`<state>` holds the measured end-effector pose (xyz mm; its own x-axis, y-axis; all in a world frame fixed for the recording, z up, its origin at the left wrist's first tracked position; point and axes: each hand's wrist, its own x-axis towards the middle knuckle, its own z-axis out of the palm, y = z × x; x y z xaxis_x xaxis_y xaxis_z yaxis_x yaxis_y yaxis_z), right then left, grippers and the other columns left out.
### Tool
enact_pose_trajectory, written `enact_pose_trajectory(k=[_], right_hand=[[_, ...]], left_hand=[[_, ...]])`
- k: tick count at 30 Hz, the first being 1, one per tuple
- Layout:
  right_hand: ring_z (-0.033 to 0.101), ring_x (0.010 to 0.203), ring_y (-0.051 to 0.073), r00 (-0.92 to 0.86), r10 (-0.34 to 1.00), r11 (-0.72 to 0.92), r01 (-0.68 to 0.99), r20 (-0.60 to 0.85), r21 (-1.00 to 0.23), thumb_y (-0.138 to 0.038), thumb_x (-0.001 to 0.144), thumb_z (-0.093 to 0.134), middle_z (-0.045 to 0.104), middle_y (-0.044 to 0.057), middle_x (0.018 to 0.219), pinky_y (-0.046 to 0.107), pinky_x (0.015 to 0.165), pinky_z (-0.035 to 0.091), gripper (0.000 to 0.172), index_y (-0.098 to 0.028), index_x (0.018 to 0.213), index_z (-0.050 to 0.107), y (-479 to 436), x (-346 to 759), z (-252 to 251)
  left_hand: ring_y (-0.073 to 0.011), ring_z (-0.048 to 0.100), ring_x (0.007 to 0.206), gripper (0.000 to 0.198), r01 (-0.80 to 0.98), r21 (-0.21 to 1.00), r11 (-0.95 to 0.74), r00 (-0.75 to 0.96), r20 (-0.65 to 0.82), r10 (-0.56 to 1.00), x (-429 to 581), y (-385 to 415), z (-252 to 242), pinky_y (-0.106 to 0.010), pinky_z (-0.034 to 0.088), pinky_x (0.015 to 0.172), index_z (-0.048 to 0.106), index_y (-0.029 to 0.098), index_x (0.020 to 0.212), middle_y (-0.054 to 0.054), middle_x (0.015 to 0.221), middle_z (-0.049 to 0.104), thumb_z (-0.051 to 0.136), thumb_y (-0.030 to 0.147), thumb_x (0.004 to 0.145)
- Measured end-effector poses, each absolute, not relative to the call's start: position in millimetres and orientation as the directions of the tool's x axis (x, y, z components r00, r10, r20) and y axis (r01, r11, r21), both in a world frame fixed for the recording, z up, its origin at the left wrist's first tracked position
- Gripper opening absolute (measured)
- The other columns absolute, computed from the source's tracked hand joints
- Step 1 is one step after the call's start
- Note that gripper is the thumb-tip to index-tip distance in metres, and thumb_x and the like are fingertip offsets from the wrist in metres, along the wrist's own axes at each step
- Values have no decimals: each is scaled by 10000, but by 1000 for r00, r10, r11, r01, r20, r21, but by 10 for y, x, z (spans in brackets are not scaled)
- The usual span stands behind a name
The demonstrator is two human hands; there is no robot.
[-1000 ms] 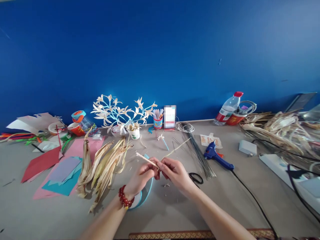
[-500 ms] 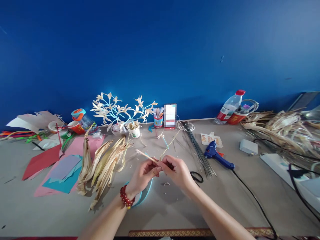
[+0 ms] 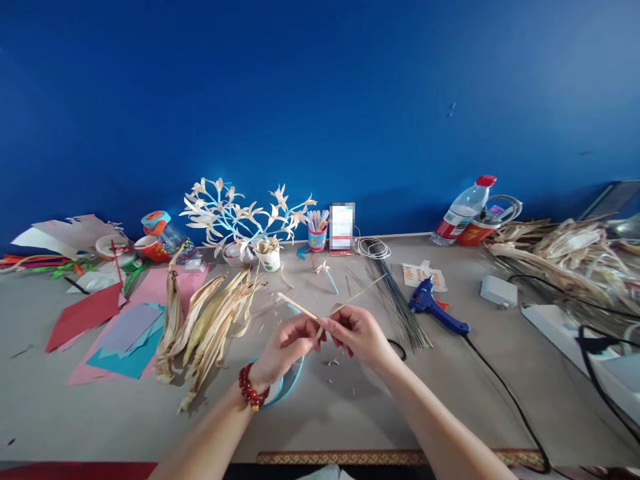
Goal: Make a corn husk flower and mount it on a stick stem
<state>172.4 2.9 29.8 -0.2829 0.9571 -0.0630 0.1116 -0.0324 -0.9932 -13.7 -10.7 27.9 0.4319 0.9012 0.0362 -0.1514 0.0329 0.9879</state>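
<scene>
Close together above the table, my left hand (image 3: 289,350) and my right hand (image 3: 361,337) are both closed, fingertips meeting. From my left hand's pinch a slim pale stick (image 3: 300,306) with a whitish, frayed tip slants up to the left. My right hand grips a thin straw-coloured husk strip (image 3: 364,288), whose free end points up to the right and which crosses the stick at my fingertips. Under my left wrist lies a light-blue tape loop (image 3: 295,380). Beyond my hands rests a small husk flower (image 3: 324,268) on a blue stem.
Dried corn husks (image 3: 213,340) and coloured paper (image 3: 127,337) lie left. Behind stands a cup of husk flowers (image 3: 269,259). To the right are wires (image 3: 403,307), a blue glue gun (image 3: 435,307) with its cord, a power strip (image 3: 555,333) and a bottle (image 3: 463,210).
The husk strip's free end has swung down to the right. My right-hand fingers have shifted slightly where they meet the stick. The view has tilted a little.
</scene>
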Motion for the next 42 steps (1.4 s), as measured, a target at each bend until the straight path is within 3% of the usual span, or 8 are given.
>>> enact_pose_trajectory(k=[4, 15, 23, 27, 30, 34, 39, 42], right_hand=[[428, 386, 78, -258, 965, 5, 162, -38, -987, -553, 802, 701, 569, -27, 528, 198, 356, 313, 399, -189, 680, 594, 21, 1712, 267], [362, 345, 49, -397, 902, -191, -20, -168, -981, -583, 790, 701, 552, -49, 488, 184, 345, 256, 449, -180, 665, 548, 42, 1741, 313], [371, 359, 47, -315, 946, -59, 50, -72, -997, -541, 811, 706, 542, -54, 509, 179, 356, 251, 416, -179, 686, 544, 25, 1714, 240], [359, 367, 53, -323, 944, -67, 37, -75, -997, -563, 827, 680, 525, -51, 499, 186, 365, 249, 439, -185, 669, 521, 35, 1733, 249], [357, 376, 58, -239, 971, -27, 12, -29, -1000, -567, 822, 685, 506, -53, 491, 196, 379, 259, 449, -194, 660, 495, 49, 1769, 297], [381, 426, 77, -67, 989, 134, -8, 135, -991, -557, 823, 689, 506, -42, 525, 217, 408, 274, 426, -195, 676, 518, 45, 1817, 379], [444, 487, 105, 1, 963, 270, -52, 270, -962, -472, 858, 690, 548, -5, 573, 247, 450, 310, 345, -174, 714, 591, 73, 1879, 413], [386, 469, 80, 177, 937, 320, -84, 302, -944, -452, 916, 624, 558, -19, 646, 227, 421, 262, 270, -189, 858, 599, 172, 2017, 430]], left_hand=[[-156, 573, 730, 168, -172, 984, 39, 345, 23, 938, -80, -98, 262, -293, 478, 690, 667, 181, 853, -41, 850, 630, 703, 343, 826], [-155, 586, 738, 124, -247, 969, -11, 378, 107, 919, -112, -120, 233, -295, 480, 724, 627, 171, 785, -27, 779, 610, 638, 257, 874], [-145, 589, 727, 173, -146, 987, -60, 276, 99, 956, -77, -122, 247, -276, 488, 698, 641, 158, 858, -38, 818, 633, 680, 327, 866], [-134, 580, 710, 200, -131, 990, -44, 323, 85, 943, -91, -90, 205, -254, 484, 672, 625, 156, 852, -28, 766, 637, 668, 349, 880], [-109, 535, 654, 192, -103, 994, -34, 346, 68, 936, -103, -66, 168, -222, 448, 612, 617, 166, 859, 6, 713, 595, 684, 345, 870], [-107, 543, 680, 183, -86, 994, -74, 290, 96, 952, -99, -66, 158, -227, 451, 646, 654, 169, 875, 2, 767, 603, 726, 331, 831], [-101, 537, 604, 171, -248, 965, -85, 171, 130, 977, -131, -62, 196, -218, 436, 584, 625, 168, 876, 11, 675, 602, 678, 331, 871], [-95, 542, 602, 143, -303, 945, -125, 30, 140, 990, -170, -13, 194, -208, 436, 585, 602, 181, 919, 20, 668, 618, 657, 309, 888]])
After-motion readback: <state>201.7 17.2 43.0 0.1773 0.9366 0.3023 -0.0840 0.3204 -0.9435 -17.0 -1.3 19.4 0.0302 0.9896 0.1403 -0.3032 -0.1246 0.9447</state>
